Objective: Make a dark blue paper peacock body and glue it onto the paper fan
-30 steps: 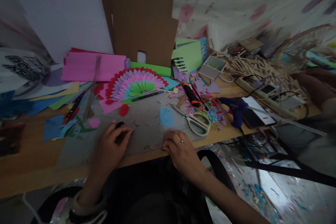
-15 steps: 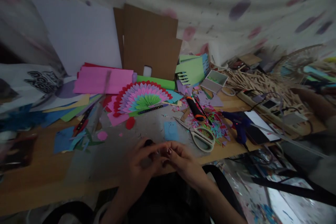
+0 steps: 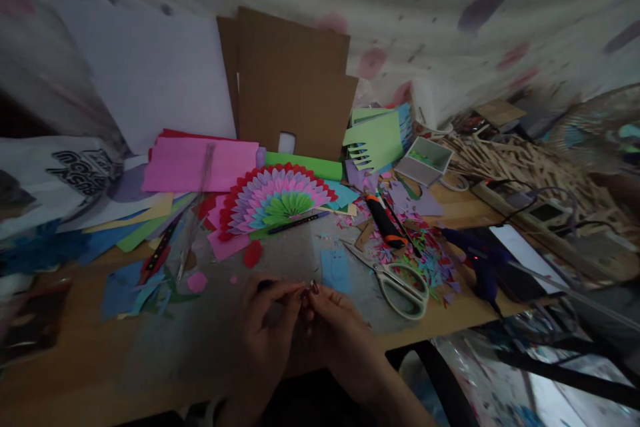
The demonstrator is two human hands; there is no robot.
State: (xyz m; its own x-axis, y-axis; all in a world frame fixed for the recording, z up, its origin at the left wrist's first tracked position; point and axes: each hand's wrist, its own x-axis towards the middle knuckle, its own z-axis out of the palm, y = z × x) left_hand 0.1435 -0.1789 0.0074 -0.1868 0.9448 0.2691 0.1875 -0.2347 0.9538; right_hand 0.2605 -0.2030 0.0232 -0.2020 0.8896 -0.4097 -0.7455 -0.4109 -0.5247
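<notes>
My left hand [image 3: 270, 320] and my right hand [image 3: 340, 323] meet above the near edge of the work mat, fingertips touching. Thumb and fingers of each are pinched together; anything between them is too small and dark to make out. A ring-like dark band shows on a left finger. Beyond the hands lies a layered paper fan [image 3: 280, 200] in red, purple, pink, blue and green. Closest to my right hand are a blue paper piece [image 3: 336, 269] and white-handled scissors [image 3: 400, 287]. A red paper disc [image 3: 253, 253] lies ahead of my left hand.
Paper scraps [image 3: 425, 247] surround an orange-black cutter [image 3: 386, 221]. A blue glue gun [image 3: 477, 257] with a lit red light stands at right, near a power strip [image 3: 540, 213]. Cardboard [image 3: 295, 87] and pink sheets [image 3: 200, 167] stand at the back. A dark pen [image 3: 299, 222] lies by the fan.
My hands stay together, but their fingers have drawn into a tighter pinch, fingertips pointing up. The view has shifted a little, so the table things on the right appear lower and farther right.
</notes>
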